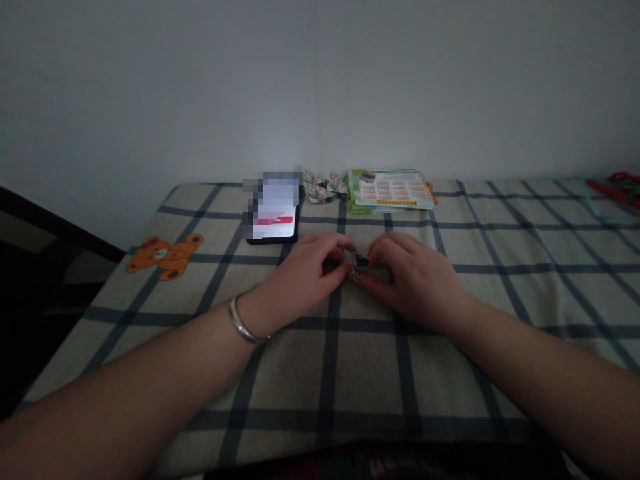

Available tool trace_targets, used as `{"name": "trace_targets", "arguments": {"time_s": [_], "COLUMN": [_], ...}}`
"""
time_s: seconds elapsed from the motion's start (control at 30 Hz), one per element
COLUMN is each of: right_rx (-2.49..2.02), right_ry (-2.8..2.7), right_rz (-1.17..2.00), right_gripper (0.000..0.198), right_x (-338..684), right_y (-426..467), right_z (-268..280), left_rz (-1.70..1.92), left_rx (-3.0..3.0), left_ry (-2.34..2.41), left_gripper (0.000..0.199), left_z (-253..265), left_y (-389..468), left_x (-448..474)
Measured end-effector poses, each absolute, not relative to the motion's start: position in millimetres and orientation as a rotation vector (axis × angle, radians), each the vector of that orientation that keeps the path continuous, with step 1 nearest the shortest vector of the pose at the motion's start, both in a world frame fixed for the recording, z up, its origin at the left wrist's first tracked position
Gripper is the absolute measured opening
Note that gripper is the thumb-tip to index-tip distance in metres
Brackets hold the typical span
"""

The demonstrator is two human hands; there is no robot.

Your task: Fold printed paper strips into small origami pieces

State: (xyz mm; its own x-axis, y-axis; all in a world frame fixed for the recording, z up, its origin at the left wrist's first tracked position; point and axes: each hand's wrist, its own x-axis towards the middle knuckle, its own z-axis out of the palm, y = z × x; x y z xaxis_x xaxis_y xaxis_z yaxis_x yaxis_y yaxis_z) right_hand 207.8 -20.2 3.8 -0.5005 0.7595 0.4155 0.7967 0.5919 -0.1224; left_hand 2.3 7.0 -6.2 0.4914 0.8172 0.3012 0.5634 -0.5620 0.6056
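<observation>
Between my two hands, low over the checked tablecloth, is a small folded piece of printed paper [358, 264]. My left hand [320, 265], with a silver bangle [243, 323] at its wrist, pinches the paper's left side between thumb and fingers. From the other side my right hand [407, 277] grips it with thumb and curled fingers. The fingers hide much of the paper, so its exact folded shape cannot be made out.
A phone [276, 207] with a lit screen lies beyond my left hand. Folded printed paper pieces [325, 187] and a stack of printed sheets [393, 189] lie near the wall. A bear picture [165, 257] is at left; red items [620, 190] are far right on the tablecloth [295, 373].
</observation>
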Motion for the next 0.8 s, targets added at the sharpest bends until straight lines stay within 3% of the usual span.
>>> {"name": "trace_targets", "arguments": {"time_s": [0.1, 0.27, 0.63, 0.8], "right_rx": [-1.322, -1.201, -1.103, -1.054], "right_ry": [-2.299, -2.388, -2.39, -2.426], "right_rz": [0.081, 0.247, 0.136, 0.101], "right_gripper": [0.028, 0.016, 0.011, 0.013], "right_x": [207.6, 210.1, 207.9, 208.0], "right_y": [-15.8, -6.5, -8.5, -9.5], "right_z": [-0.4, -2.4, 1.5, 4.0], "left_rz": [0.81, 0.911, 0.999, 0.952], "left_rx": [2.307, 2.352, 2.637, 2.797], "left_ry": [1.118, 1.088, 0.901, 0.865], "left_gripper": [0.021, 0.023, 0.007, 0.01], "left_z": [-6.4, -5.0, 2.1, 0.4], "left_y": [5.9, 2.9, 1.9, 2.5], "left_x": [3.3, 4.8, 3.6, 1.1]}}
